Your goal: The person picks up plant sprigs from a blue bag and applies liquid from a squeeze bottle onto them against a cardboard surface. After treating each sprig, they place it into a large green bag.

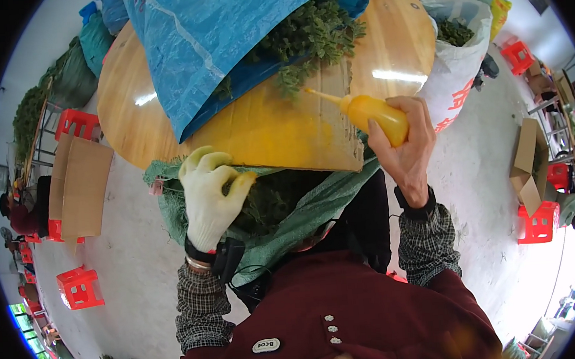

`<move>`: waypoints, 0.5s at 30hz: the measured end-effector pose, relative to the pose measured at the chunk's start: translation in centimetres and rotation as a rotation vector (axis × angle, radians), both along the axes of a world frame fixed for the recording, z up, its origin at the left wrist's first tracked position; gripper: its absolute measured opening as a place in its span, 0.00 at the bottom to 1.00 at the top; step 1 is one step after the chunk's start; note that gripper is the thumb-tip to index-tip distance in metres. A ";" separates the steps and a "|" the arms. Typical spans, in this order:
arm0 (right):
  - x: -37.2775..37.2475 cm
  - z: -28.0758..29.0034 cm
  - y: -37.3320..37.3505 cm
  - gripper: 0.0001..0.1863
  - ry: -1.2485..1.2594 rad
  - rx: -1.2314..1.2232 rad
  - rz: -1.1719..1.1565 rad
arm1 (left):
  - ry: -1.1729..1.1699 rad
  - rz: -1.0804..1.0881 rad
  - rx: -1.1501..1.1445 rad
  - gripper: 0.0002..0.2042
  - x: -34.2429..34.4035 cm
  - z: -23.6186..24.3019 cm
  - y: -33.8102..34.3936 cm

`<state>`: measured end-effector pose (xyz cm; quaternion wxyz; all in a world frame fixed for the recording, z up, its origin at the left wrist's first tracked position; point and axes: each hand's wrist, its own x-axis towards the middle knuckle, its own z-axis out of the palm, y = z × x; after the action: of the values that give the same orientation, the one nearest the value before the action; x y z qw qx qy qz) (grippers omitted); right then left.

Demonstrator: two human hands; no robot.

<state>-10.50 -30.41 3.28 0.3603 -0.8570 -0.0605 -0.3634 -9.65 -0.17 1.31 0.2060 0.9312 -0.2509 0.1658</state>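
Note:
My bare right hand [409,149] grips a yellow squeeze bottle [370,116] with a long thin nozzle. The bottle lies tilted, its tip pointing left over a flat piece of cardboard [278,140] stained yellow. Just past the nozzle, leafy green sprigs [315,36] spill from a blue woven sack [187,54]. My left hand [211,200] wears a white glove with yellowed fingertips. Its fingers are curled together at the cardboard's near left edge; whatever they pinch, if anything, is too small to make out. Beneath it, a green woven sack [289,212] hangs open with dark greenery inside.
A round wooden table [125,104] carries the blue sack and the cardboard. At its right stands a white sack [455,64] of greenery. Red stools [80,288] and cardboard boxes [80,185] are on the floor at both sides. Other people sit at the far left.

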 end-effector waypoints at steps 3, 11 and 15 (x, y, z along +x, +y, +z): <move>-1.8 0.3 0.7 0.18 0.027 0.036 0.065 | -0.116 0.143 -0.071 0.13 -0.2 0.6 0.5; -4.3 1.2 1.0 0.20 0.022 0.074 0.131 | -0.076 0.234 -0.004 0.14 6.2 -0.8 -4.9; -4.4 1.1 0.3 0.20 -0.004 0.081 0.086 | 0.061 0.330 0.104 0.16 9.2 -0.5 -6.8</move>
<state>-14.91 -30.09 4.35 0.4098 -0.8377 -0.0834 -0.3512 -0.45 -6.96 0.79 0.1350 0.9737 -0.0965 0.1560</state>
